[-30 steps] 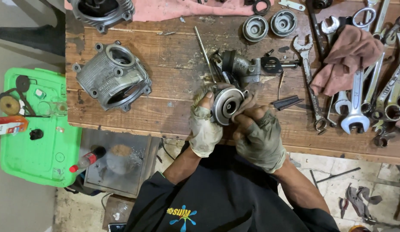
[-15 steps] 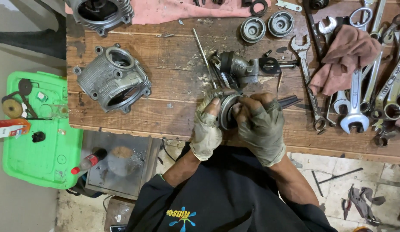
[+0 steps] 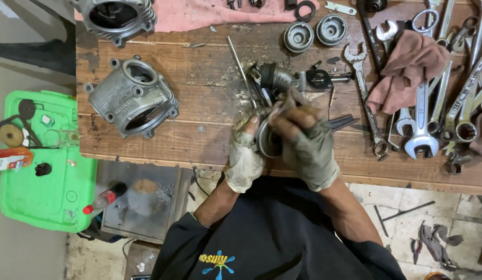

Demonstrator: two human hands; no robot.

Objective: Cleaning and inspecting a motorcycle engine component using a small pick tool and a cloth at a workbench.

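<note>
My left hand (image 3: 244, 155), in a dirty fingerless glove, grips a round metal engine part (image 3: 265, 141) from the left at the near edge of the wooden bench (image 3: 199, 93). My right hand (image 3: 303, 140), gloved the same way, lies over the top and right side of that part, fingers curled on it, hiding most of it. Just beyond the hands rest a dark cylindrical assembly (image 3: 276, 78) and a thin metal rod (image 3: 241, 70).
A grey finned cylinder block (image 3: 132, 97) sits at the bench's left, another casting (image 3: 116, 15) at the far left corner. Two round caps (image 3: 314, 32), a pink rag (image 3: 407, 70) and several spanners (image 3: 438, 103) fill the right. A green tray (image 3: 39, 161) stands below left.
My right hand has moved up from below the round part and now covers its top. The left hand stays on its left side.
</note>
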